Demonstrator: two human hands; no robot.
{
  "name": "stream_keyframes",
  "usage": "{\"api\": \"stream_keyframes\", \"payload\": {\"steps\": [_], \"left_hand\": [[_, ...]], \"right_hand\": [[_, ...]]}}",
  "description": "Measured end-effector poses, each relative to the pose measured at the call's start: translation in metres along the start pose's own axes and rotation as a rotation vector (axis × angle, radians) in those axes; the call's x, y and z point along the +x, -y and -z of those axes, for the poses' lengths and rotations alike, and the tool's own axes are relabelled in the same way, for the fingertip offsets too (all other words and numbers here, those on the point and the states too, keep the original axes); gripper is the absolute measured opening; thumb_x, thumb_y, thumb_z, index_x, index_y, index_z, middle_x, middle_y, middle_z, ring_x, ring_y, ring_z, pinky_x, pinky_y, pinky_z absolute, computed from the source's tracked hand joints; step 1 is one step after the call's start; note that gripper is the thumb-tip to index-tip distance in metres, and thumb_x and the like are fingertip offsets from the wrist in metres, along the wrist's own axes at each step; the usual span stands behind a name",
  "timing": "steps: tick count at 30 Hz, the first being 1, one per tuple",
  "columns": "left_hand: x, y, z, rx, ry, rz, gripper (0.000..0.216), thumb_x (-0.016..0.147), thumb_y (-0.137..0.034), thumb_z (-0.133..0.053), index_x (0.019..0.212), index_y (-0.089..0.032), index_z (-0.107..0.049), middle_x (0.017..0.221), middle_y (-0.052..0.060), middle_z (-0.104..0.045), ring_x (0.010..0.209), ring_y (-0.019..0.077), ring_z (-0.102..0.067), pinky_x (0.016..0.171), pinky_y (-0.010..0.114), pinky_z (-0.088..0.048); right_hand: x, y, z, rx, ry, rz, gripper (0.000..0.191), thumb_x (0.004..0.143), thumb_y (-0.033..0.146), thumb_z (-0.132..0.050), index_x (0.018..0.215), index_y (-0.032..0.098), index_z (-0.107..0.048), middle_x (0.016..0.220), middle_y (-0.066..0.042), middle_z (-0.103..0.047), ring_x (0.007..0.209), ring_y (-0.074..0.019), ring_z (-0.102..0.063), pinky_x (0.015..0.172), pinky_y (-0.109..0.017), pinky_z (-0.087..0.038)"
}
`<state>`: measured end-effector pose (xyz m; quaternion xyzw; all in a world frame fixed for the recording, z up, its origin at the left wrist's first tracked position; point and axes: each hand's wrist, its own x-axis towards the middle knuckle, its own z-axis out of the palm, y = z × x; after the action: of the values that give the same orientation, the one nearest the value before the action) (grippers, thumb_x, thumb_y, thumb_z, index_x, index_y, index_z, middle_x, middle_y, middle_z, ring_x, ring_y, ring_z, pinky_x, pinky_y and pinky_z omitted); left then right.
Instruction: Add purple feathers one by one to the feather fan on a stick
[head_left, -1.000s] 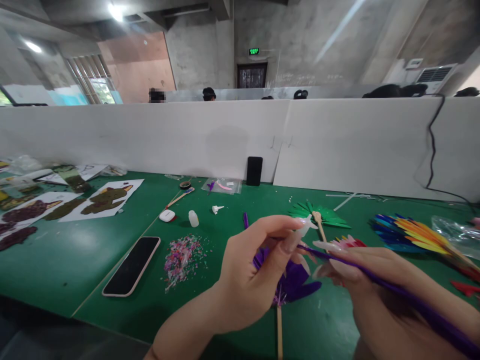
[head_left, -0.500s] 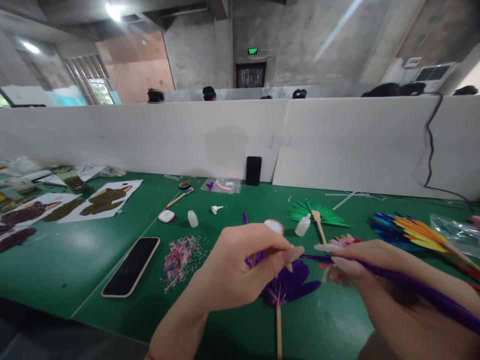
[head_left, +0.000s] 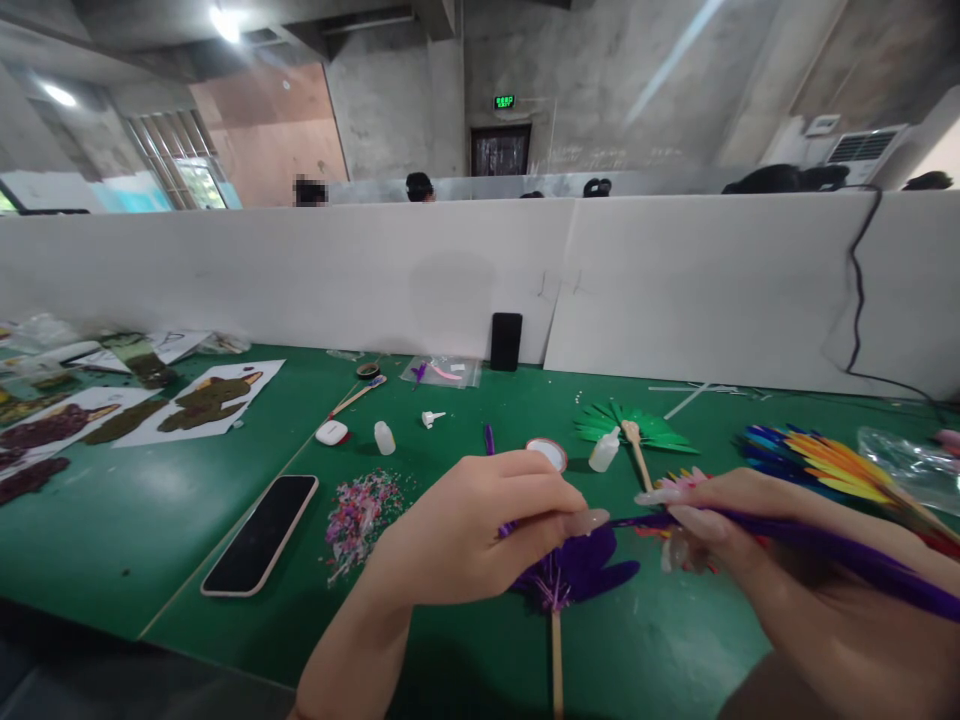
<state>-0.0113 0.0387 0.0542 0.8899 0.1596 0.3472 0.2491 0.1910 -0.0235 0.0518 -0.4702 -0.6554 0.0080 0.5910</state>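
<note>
A long purple feather (head_left: 840, 550) lies between the thumb and fingers of my right hand (head_left: 817, 580), its broad part running back to the right. The feather's thin end points left and meets the pinched fingertips of my left hand (head_left: 495, 530). Those fingers are closed at that end, which they partly cover. Below my left hand lies a fan of purple feathers (head_left: 592, 560) on a wooden stick (head_left: 556, 660). The fan's upper left part is hidden by my hand. A pink and red feather piece (head_left: 694, 482) shows partly behind my right fingers.
A green feather fan (head_left: 667, 430), glue bottle (head_left: 604, 450) and round white lid (head_left: 547, 455) lie beyond my hands. Multicoloured feathers (head_left: 832, 460) are at right. Left are a phone (head_left: 262, 535), colourful bits (head_left: 364, 515) and another small bottle (head_left: 385, 438). A white partition (head_left: 337, 280) borders the table.
My right hand has shifted slightly right and the feather with it, so the gap between the two hands' fingertips is a little wider. My left hand has barely moved.
</note>
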Motion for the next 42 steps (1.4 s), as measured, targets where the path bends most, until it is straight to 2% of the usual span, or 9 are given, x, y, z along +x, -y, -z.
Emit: {"api": "stream_keyframes", "payload": {"steps": [7,17,22,26,28,31,36,40,42], "left_hand": [[0.004,0.000,-0.001,0.061,0.030,0.009,0.018,0.094,-0.020,-0.048,0.083,-0.015,-0.062,0.081,0.004,-0.060,0.073,0.0108,-0.056,0.064,0.020,-0.045],[-0.003,-0.011,0.001,0.044,0.163,-0.189,0.012,0.085,-0.012,-0.045,0.076,-0.019,-0.046,0.068,-0.001,-0.053,0.061,0.0099,-0.049,0.054,0.021,-0.039],[-0.006,-0.016,0.001,-0.101,-0.078,-0.230,0.019,0.077,-0.008,-0.045,0.064,-0.020,-0.040,0.054,-0.004,-0.047,0.047,0.0068,-0.044,0.040,0.018,-0.033],[-0.014,-0.017,0.013,-0.180,-0.178,-0.176,0.025,0.087,-0.015,-0.043,0.063,-0.021,-0.038,0.050,-0.004,-0.042,0.046,0.0088,-0.042,0.041,0.022,-0.033],[-0.019,-0.014,0.023,-0.071,-0.265,-0.092,0.029,0.091,-0.018,-0.042,0.063,-0.021,-0.037,0.053,-0.004,-0.040,0.048,0.0094,-0.039,0.044,0.023,-0.031],[-0.023,-0.006,0.038,0.274,-0.302,0.183,0.034,0.094,-0.022,-0.041,0.061,-0.020,-0.033,0.056,-0.004,-0.035,0.050,0.0100,-0.033,0.048,0.024,-0.029],[-0.029,0.035,0.060,0.514,0.013,0.761,0.039,0.090,-0.042,-0.043,0.058,-0.020,-0.039,0.056,-0.003,-0.046,0.053,0.0127,-0.044,0.052,0.025,-0.031],[-0.039,0.083,0.073,0.365,0.154,1.142,0.028,0.078,-0.040,-0.054,0.061,-0.019,-0.052,0.052,-0.002,-0.055,0.050,0.0149,-0.056,0.054,0.025,-0.039],[-0.044,0.098,0.078,0.331,0.170,1.213,0.021,0.070,-0.036,-0.061,0.062,-0.018,-0.056,0.053,-0.001,-0.058,0.051,0.0157,-0.058,0.052,0.024,-0.042]], "right_hand": [[-0.002,-0.003,-0.002,0.064,0.023,-0.039,0.008,0.081,0.023,-0.068,0.079,0.031,-0.070,0.060,0.007,-0.064,0.049,-0.0103,-0.058,0.048,-0.023,-0.048],[0.003,0.001,-0.002,0.340,0.204,-0.043,0.011,0.082,0.020,-0.068,0.076,0.029,-0.070,0.056,0.006,-0.066,0.039,-0.0085,-0.057,0.040,-0.018,-0.048],[0.003,0.004,-0.004,0.522,0.282,-0.092,0.007,0.081,0.022,-0.069,0.080,0.029,-0.072,0.059,0.006,-0.068,0.037,-0.0069,-0.057,0.040,-0.016,-0.050],[-0.001,-0.005,-0.003,0.521,0.204,-0.136,0.013,0.082,0.018,-0.066,0.084,0.029,-0.072,0.054,0.005,-0.065,0.040,-0.0109,-0.059,0.037,-0.019,-0.049],[-0.002,-0.008,-0.002,0.495,0.156,-0.133,0.015,0.082,0.016,-0.065,0.084,0.028,-0.073,0.056,0.003,-0.065,0.040,-0.0120,-0.058,0.036,-0.020,-0.049],[-0.002,-0.010,-0.002,0.439,0.106,-0.118,0.013,0.080,0.015,-0.066,0.080,0.026,-0.073,0.057,0.002,-0.066,0.039,-0.0120,-0.057,0.037,-0.022,-0.049],[-0.002,-0.006,-0.005,0.377,0.063,-0.137,0.008,0.079,0.018,-0.068,0.080,0.025,-0.072,0.058,0.003,-0.065,0.041,-0.0116,-0.057,0.038,-0.023,-0.048],[-0.003,-0.007,-0.006,0.337,0.072,-0.150,0.005,0.080,0.021,-0.068,0.078,0.024,-0.071,0.057,0.003,-0.064,0.043,-0.0120,-0.057,0.039,-0.024,-0.047],[-0.004,-0.008,-0.007,0.338,0.072,-0.129,0.006,0.080,0.019,-0.067,0.080,0.024,-0.071,0.061,0.002,-0.066,0.044,-0.0120,-0.058,0.040,-0.024,-0.047]]}}
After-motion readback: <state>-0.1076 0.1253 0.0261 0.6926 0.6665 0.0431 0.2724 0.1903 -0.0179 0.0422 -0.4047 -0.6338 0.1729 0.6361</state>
